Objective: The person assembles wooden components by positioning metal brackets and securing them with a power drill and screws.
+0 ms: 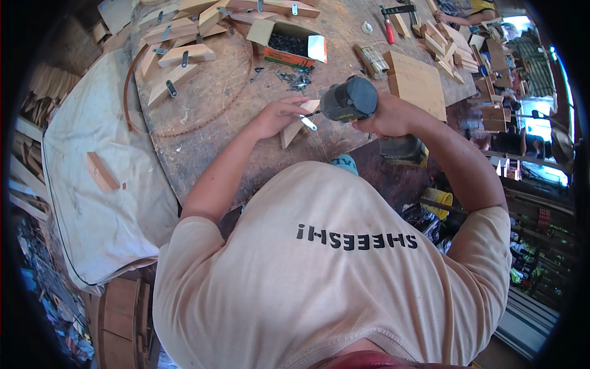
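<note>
My right hand (388,115) grips a black cordless drill (348,100), its nose pointing left. The drill's tip meets a small metal plate (308,123) on a short angled wooden block (291,132) near the table's front edge. My left hand (279,117) holds the block from its left side, fingertips close to the drill's bit. Whether a screw sits on the bit is too small to tell. Beyond my hands, an open cardboard box (287,50) of black screws stands on the table, with loose screws (297,79) spilled before it.
Several wooden blocks with metal plates (187,56) lie at the table's far left. A thin brown hose (128,101) loops there. At the right are a flat board (416,83), a red-handled clamp (389,31) and stacked wood pieces (452,49). Another person's arm (462,17) shows far right.
</note>
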The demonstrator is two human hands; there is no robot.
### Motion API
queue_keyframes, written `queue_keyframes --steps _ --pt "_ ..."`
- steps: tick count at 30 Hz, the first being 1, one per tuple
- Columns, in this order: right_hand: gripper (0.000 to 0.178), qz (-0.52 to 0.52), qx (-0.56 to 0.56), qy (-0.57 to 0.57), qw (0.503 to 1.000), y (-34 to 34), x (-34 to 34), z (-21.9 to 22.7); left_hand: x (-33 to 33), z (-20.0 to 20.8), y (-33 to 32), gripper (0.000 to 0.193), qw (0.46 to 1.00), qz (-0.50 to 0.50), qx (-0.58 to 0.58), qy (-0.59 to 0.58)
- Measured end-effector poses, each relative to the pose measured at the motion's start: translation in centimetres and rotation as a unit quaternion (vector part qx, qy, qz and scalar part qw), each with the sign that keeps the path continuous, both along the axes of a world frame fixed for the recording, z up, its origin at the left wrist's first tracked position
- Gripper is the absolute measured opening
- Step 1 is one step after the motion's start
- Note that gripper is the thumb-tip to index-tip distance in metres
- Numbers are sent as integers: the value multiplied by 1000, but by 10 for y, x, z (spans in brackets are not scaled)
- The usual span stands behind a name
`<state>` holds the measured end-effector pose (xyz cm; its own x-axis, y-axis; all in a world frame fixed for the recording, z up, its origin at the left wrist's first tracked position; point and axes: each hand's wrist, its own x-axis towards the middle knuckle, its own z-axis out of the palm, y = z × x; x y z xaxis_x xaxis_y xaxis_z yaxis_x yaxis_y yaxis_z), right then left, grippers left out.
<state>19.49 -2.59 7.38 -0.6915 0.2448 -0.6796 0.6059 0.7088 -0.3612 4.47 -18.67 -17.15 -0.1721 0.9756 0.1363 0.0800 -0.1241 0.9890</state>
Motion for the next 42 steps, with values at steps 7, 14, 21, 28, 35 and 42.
queue_keyframes --steps 7,14,21,28,35,42 --pt "37 51 0 -26 998 0 -10 6 0 2 -1 42 1000 4 -7 20" --pt "40 138 12 16 990 10 -8 -8 8 19 5 41 988 122 90 5" --pt "44 201 -33 74 976 21 -14 -11 47 176 27 54 926 228 292 76" --pt "34 226 -48 69 971 30 -8 -12 58 166 41 18 914 301 246 117" --pt "29 228 -84 65 968 26 -23 -8 53 160 45 20 908 325 248 92" --pt "30 177 -129 69 973 19 -34 -6 49 157 48 23 906 332 255 59"
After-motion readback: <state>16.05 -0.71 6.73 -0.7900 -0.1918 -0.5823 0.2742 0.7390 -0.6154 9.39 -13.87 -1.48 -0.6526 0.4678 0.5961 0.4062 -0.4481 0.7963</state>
